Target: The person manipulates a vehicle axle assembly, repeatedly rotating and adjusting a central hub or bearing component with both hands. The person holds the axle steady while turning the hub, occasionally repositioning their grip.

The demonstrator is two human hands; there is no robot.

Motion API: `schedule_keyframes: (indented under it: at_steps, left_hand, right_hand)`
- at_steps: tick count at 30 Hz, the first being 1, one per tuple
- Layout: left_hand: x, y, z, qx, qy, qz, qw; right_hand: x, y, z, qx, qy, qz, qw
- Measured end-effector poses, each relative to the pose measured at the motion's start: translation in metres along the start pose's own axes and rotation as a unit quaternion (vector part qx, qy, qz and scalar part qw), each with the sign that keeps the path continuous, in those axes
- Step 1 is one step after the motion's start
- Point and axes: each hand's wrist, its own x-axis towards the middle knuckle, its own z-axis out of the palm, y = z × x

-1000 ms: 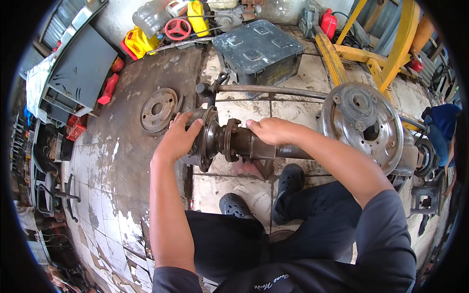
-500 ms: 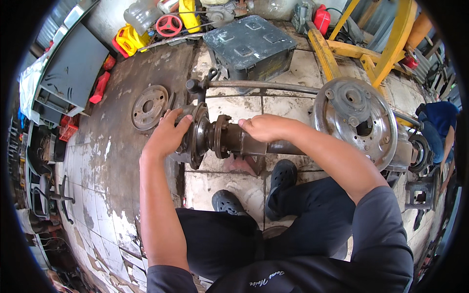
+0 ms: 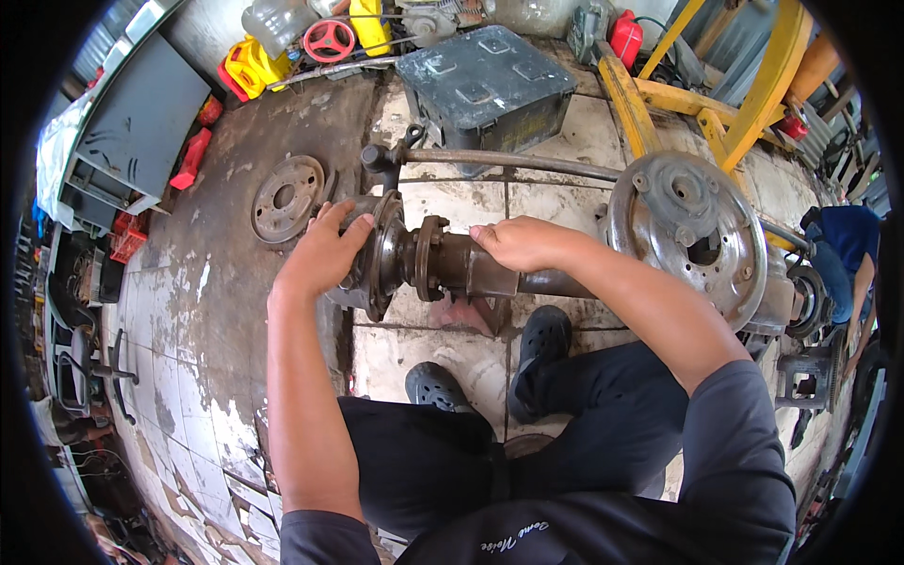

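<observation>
A greasy metal axle assembly lies crosswise before me. At its left end, my left hand [image 3: 327, 247] is wrapped over the top of the dark round wheel hub [image 3: 384, 256], fingers across its outer side. Right of the hub a bolted flange [image 3: 429, 259] joins the thick axle tube [image 3: 480, 266]. My right hand [image 3: 527, 244] curls over the top of that tube, thumb pointing left; the other fingertips are hidden. A long thin rod [image 3: 508, 160] runs behind the tube. Toward the axle's right end stands a large shiny wheel disc [image 3: 739, 247].
A round metal plate [image 3: 285, 200] with holes lies on the floor at left. Behind the axle stands a dark lidded box [image 3: 490, 85]. A yellow steel frame [image 3: 629, 105] rises at far right. Another person [image 3: 841, 250] bends at the right edge. My shoes [image 3: 543, 348] are just below the axle.
My right hand has slid slightly to the right along the tube. My left hand stays on the hub. The whole view has shifted a little.
</observation>
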Motion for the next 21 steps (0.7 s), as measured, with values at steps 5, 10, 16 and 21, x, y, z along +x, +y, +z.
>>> schedule_keyframes:
  at_steps: [5, 10, 16, 21]
  left_hand:
    - [-0.002, -0.001, -0.002, 0.016, 0.005, -0.007, 1.000]
    - [0.000, 0.002, -0.002, 0.021, 0.004, -0.006, 1.000]
    - [-0.002, -0.002, -0.003, 0.014, -0.004, -0.016, 1.000]
    - [-0.003, -0.002, -0.001, 0.015, 0.005, -0.012, 1.000]
  right_hand:
    - [-0.012, -0.016, 0.004, 0.010, 0.052, -0.009, 0.999]
    - [-0.006, -0.007, -0.005, -0.002, 0.011, 0.009, 1.000]
    - [-0.014, -0.010, -0.008, -0.018, 0.006, 0.010, 1.000]
    - [-0.019, -0.006, -0.008, 0.004, 0.017, 0.021, 1.000]
